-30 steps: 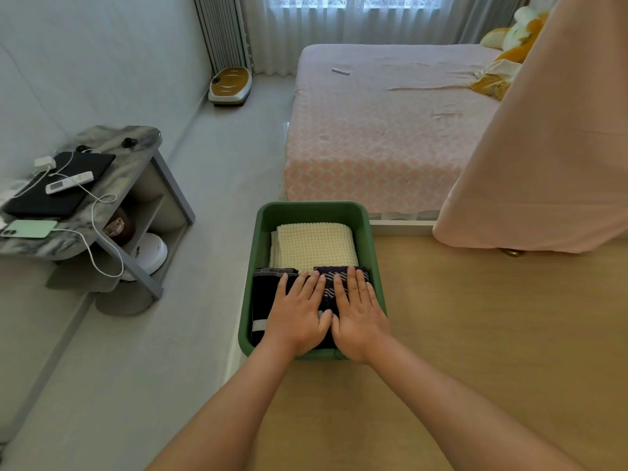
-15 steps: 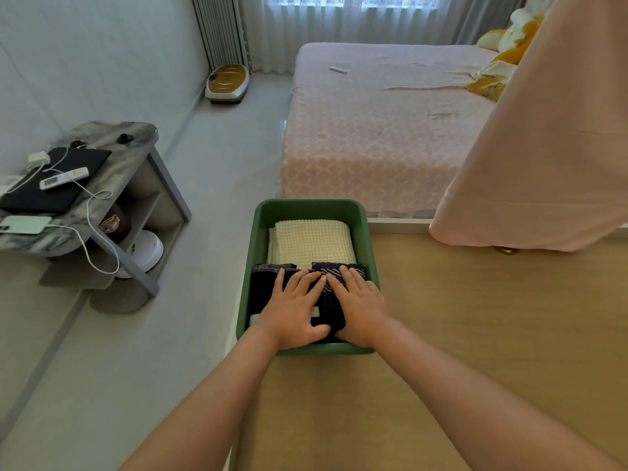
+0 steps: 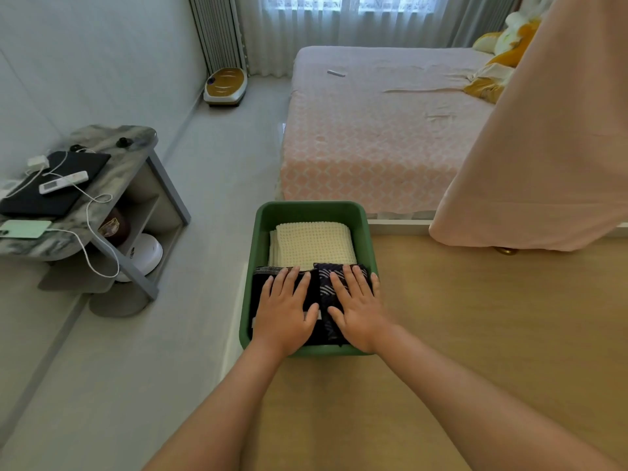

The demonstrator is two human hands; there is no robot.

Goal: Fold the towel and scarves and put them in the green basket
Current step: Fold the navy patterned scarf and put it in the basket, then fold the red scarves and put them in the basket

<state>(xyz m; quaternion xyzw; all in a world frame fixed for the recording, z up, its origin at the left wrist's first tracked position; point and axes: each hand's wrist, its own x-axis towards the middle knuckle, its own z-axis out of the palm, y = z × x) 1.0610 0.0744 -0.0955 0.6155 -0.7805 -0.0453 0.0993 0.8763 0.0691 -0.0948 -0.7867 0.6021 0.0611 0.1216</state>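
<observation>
My left grip [image 3: 283, 311] and right grip [image 3: 356, 311] both lie flat, fingers straight and a little spread, clamped on nothing. They press down on the two dark folded scarves [image 3: 324, 277], which lie side by side directly under my palms, in the near half of the basket [image 3: 311, 209]. I judge that I press like this so the folds stay flat and the scarves sit low inside the walls. Just beyond my fingertips lies the folded cream towel [image 3: 312, 244], in the far half; the scarves touch its near edge. The basket stands at the left edge of the surface [image 3: 475, 334], which stretches away to the right of my right grip.

Half a second ago the two grips were close together, the thumbs almost touching. Now they are apart, one on each scarf, with dark cloth showing between them, and my right little finger is at the right wall. All three pieces seem to be inside, so the task looks nearly finished.
</observation>
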